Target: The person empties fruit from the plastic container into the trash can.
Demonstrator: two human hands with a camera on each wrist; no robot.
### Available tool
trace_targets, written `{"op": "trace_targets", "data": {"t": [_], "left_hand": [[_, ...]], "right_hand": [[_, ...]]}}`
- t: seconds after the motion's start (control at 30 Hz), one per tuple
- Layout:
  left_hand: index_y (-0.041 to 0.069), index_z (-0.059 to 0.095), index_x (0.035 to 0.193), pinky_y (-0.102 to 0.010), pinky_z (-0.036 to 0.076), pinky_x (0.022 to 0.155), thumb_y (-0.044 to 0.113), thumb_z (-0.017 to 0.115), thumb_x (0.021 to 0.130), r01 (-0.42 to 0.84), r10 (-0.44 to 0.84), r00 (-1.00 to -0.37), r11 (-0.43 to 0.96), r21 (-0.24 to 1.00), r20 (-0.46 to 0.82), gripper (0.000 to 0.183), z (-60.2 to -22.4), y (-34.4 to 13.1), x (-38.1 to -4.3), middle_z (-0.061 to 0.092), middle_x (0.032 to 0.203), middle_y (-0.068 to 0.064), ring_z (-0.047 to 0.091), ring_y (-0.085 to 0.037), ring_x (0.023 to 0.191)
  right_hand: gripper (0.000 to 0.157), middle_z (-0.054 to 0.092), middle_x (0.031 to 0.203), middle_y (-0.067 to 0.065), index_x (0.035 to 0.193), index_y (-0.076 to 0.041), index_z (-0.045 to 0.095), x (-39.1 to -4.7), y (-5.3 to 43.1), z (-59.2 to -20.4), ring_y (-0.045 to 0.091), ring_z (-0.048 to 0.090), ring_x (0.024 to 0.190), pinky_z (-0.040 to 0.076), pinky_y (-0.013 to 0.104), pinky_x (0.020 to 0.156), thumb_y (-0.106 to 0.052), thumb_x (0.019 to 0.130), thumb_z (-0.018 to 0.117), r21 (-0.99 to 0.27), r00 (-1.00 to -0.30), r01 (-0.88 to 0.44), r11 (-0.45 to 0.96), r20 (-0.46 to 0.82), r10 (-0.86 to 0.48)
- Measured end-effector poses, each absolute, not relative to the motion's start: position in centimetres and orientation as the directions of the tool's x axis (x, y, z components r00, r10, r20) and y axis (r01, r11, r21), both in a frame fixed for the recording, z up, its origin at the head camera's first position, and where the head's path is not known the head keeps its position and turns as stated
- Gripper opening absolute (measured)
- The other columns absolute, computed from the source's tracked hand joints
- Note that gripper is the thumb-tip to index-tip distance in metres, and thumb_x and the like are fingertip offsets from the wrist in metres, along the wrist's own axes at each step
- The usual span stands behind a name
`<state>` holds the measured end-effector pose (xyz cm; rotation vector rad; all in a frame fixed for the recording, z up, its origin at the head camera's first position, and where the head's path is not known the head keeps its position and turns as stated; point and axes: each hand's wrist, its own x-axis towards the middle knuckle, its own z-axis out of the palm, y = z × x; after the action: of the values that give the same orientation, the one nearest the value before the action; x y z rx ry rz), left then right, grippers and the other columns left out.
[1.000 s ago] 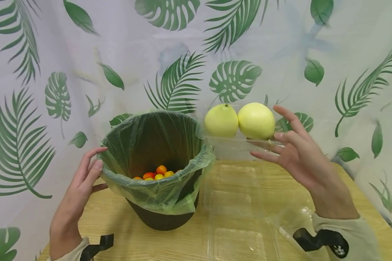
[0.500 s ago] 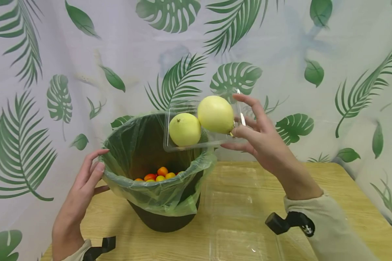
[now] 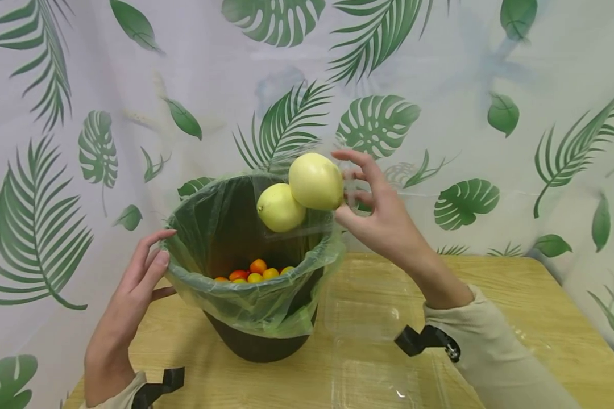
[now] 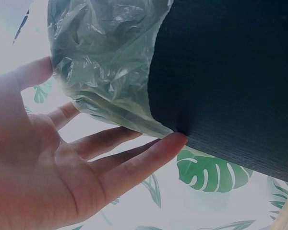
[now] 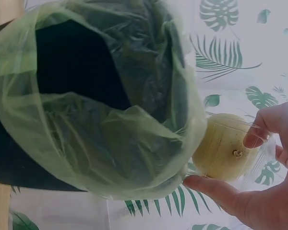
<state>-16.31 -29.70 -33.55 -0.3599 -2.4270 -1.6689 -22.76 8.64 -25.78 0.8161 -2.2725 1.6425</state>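
Note:
My right hand (image 3: 376, 201) grips one end of a clear plastic container (image 3: 317, 224) that holds two round pale-yellow pears (image 3: 314, 182). The container tilts down to the left over the mouth of a black bin (image 3: 261, 346), with the lower pear in front of the opening. A translucent green bag (image 3: 286, 309) lines the bin and folds over its rim. Small orange, red and yellow fruits (image 3: 256, 277) lie inside. With fingers spread, my left hand (image 4: 53, 158) touches the bin's left side, fingertips on the bag and wall.
Clear plastic trays (image 3: 373, 341) lie on the wooden table (image 3: 522, 301) to the right of the bin. Close behind the table hangs a white curtain (image 3: 414, 74) with green leaf prints.
My right hand has carried the container of pears leftward from beside the bin to over its mouth, tilting its left end down. The left hand stays at the bin's side.

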Motion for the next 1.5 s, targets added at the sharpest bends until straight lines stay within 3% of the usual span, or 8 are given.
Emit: {"op": "trace_targets", "data": {"t": [0.13,0.33,0.63,0.9,1.07,1.23,1.5], "left_hand": [[0.023,0.032,0.157,-0.027,0.054,0.082,0.028,0.037,0.113,0.293,0.095,-0.956,0.343,0.893,0.277,0.045,-33.4,-29.8,-16.4,0.017,0.166,-0.013,0.022,-0.04,0.149],[0.022,0.032,0.157,-0.027,0.054,0.082,0.027,0.037,0.113,0.292,0.093,-0.956,0.339,0.894,0.277,0.044,-33.5,-30.1,-16.0,0.016,0.167,-0.015,0.021,-0.043,0.15],[0.022,0.034,0.156,-0.028,0.054,0.084,0.027,0.039,0.113,0.301,0.11,-0.954,0.32,0.899,0.28,0.044,-33.3,-29.7,-16.4,0.016,0.167,-0.011,0.017,-0.041,0.152],[0.021,0.033,0.156,-0.057,0.051,0.09,0.027,0.038,0.113,0.31,0.111,-0.951,0.339,0.888,0.289,0.044,-33.3,-29.8,-16.6,0.018,0.166,-0.013,0.023,-0.042,0.15],[0.02,0.033,0.156,-0.054,0.052,0.09,0.028,0.038,0.113,0.31,0.111,-0.951,0.34,0.888,0.289,0.044,-33.3,-29.9,-16.6,0.019,0.166,-0.013,0.023,-0.041,0.15],[0.021,0.033,0.155,-0.063,0.048,0.092,0.028,0.038,0.113,0.307,0.115,-0.952,0.322,0.896,0.284,0.044,-33.3,-29.9,-16.8,0.018,0.166,-0.012,0.02,-0.04,0.151],[0.021,0.033,0.155,-0.065,0.047,0.092,0.029,0.038,0.113,0.309,0.115,-0.951,0.317,0.897,0.287,0.044,-33.6,-30.2,-16.9,0.02,0.165,-0.013,0.025,-0.039,0.149]], "right_hand": [[0.078,0.043,0.144,0.005,0.147,-0.036,0.048,-22.8,8.0,-25.9,0.033,0.063,0.112,0.059,0.032,0.062,0.007,0.085,0.062,-0.743,-0.782,-0.616,0.261,0.54,-0.311],[0.079,0.042,0.148,0.001,0.147,-0.034,0.049,-23.0,7.2,-26.3,0.036,0.055,0.127,0.061,0.034,0.071,0.01,0.083,0.064,-0.683,-0.734,-0.676,0.278,0.592,-0.332],[0.081,0.039,0.15,0.004,0.148,-0.03,0.049,-23.0,7.3,-26.5,0.042,0.054,0.129,0.06,0.039,0.079,0.014,0.082,0.063,-0.666,-0.713,-0.696,0.267,0.599,-0.365],[0.082,0.045,0.14,0.015,0.149,-0.033,0.049,-23.2,7.1,-26.3,0.037,0.059,0.122,0.061,0.04,0.076,0.008,0.082,0.069,-0.576,-0.674,-0.739,0.35,0.632,-0.383],[0.079,0.042,0.14,0.015,0.15,-0.032,0.048,-23.1,6.8,-26.3,0.036,0.057,0.125,0.06,0.037,0.078,0.004,0.084,0.074,-0.598,-0.686,-0.727,0.337,0.616,-0.387],[0.077,0.038,0.142,0.014,0.15,-0.034,0.046,-23.1,6.8,-26.3,0.037,0.055,0.128,0.059,0.041,0.082,-0.004,0.088,0.079,-0.649,-0.72,-0.691,0.32,0.575,-0.389],[0.06,0.038,0.14,0.015,0.148,-0.035,0.049,-23.2,6.5,-26.4,0.036,0.054,0.129,0.06,0.039,0.081,-0.013,0.097,0.071,-0.678,-0.74,-0.666,0.312,0.547,-0.391]]}}
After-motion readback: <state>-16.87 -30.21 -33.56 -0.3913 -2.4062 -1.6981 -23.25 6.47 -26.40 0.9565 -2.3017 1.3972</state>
